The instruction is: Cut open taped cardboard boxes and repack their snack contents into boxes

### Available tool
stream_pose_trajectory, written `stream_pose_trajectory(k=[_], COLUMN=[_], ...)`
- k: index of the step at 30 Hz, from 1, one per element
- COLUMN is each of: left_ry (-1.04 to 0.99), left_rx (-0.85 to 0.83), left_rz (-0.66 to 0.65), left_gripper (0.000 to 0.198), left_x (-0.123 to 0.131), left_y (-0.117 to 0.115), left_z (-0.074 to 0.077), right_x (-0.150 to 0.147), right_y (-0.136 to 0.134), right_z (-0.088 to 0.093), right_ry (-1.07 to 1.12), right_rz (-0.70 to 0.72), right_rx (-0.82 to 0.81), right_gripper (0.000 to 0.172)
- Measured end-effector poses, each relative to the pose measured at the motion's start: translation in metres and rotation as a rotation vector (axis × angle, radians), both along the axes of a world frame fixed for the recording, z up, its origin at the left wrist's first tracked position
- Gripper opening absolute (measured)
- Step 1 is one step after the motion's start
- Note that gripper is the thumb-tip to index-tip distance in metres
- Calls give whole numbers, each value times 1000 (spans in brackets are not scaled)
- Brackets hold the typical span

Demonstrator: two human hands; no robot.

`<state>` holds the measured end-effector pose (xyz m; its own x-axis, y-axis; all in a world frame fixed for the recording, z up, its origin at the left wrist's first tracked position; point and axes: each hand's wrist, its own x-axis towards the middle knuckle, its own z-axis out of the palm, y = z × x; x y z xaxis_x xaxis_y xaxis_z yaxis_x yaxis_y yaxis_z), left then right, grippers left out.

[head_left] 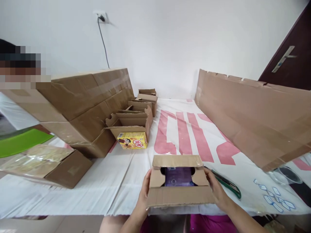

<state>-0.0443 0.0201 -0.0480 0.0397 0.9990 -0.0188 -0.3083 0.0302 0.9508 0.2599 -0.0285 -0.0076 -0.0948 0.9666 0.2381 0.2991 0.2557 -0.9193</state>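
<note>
At the table's front edge I hold a small cardboard box between both hands. My left hand grips its left side, and my right hand grips the right side. The side flaps are folded in, while the front and back flaps stand out. Through the gap in the middle shows a purple item; its kind is mostly hidden. Just right of my right hand lies a green box cutter, partly behind the hand. My fingers are partly hidden by the box sides.
A yellow snack box stands before several open cartons. Stacked large boxes form a wall on the left, a cardboard panel on the right. A taped box, clear plastic cups and blue-edged stickers lie nearby. Another person sits left.
</note>
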Motion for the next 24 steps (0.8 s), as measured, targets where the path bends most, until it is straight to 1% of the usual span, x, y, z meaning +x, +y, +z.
stream_pose_trajectory(k=[1,2,3,5,8,9,12,13,14,16,18,19,21,24], left_ry=[11,29,47,73,107,136,269,309,344,408,471,499,532,537], left_rx=[31,60,88,137,262,329,544,595,620,594,502,454,399,407], left_rz=[-30,-72,-117,-159,-110,-101,-129,-120,-89,31,151,184,204,203], left_gripper=[84,89,90,84,75,74,71,67,59,40,29,28,31,30], left_x=[0,-1,-2,-4,-8,-10,-10,-8,-6,0,7,9,13,15], left_y=[-1,-2,-2,-3,-1,-1,3,5,7,12,17,19,21,22], left_z=[4,8,13,24,42,48,64,69,73,78,80,80,79,74], right_x=[5,9,13,19,25,26,22,19,15,4,-5,-8,-13,-17], right_y=[-3,-5,-7,-11,-12,-12,-10,-8,-6,1,8,12,18,24], right_z=[-4,-6,-8,-6,5,10,25,29,32,39,45,48,55,66], right_ry=[9,2,-17,-64,-93,-100,-144,-166,-190,-240,-305,-343,-434,-573], right_rz=[8,12,12,-1,-40,-50,-63,-72,-93,-174,-267,-299,-331,-316], right_rx=[-21,-25,-17,6,58,86,184,214,244,293,334,357,432,590], right_gripper=[71,74,77,79,75,77,84,80,72,50,34,29,26,25])
